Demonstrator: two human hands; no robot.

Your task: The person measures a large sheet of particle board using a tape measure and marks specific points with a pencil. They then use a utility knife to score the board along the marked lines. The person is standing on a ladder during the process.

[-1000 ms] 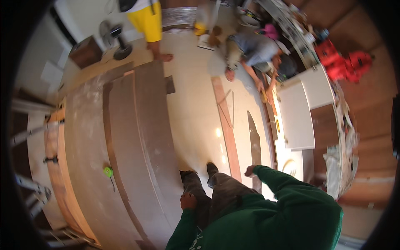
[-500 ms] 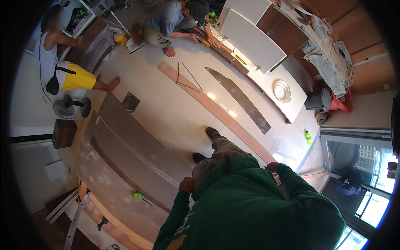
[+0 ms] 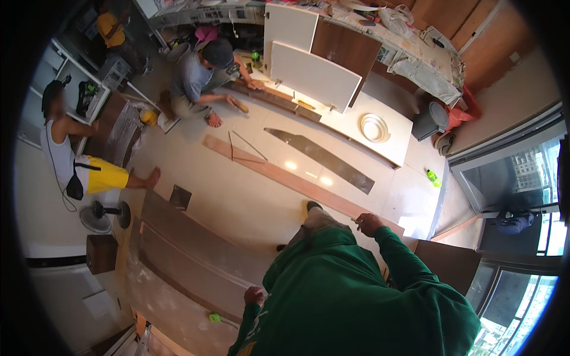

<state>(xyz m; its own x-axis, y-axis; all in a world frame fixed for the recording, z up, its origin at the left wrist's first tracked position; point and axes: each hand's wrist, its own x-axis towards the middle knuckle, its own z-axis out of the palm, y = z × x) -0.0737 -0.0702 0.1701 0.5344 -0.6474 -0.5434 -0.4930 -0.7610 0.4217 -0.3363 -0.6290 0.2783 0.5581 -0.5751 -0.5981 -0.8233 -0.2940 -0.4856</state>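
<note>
My right hand is closed on a small thin object, held over the long pinkish wooden plank on the floor. My left hand hangs by my side with fingers curled; whether it holds anything is hidden. Below it are large grey-brown boards with a bright green tape measure. A dark shaped board and two thin strips lie beyond the plank.
A squatting co-worker works at a low white cabinet with panels; another person in yellow shorts is at the left, a third farther back. A fan, green bottle and window surround me.
My view has swung right, so the window side shows more. My right hand has risen over the plank. The squatting co-worker has lifted a hand off the wood at the cabinet.
</note>
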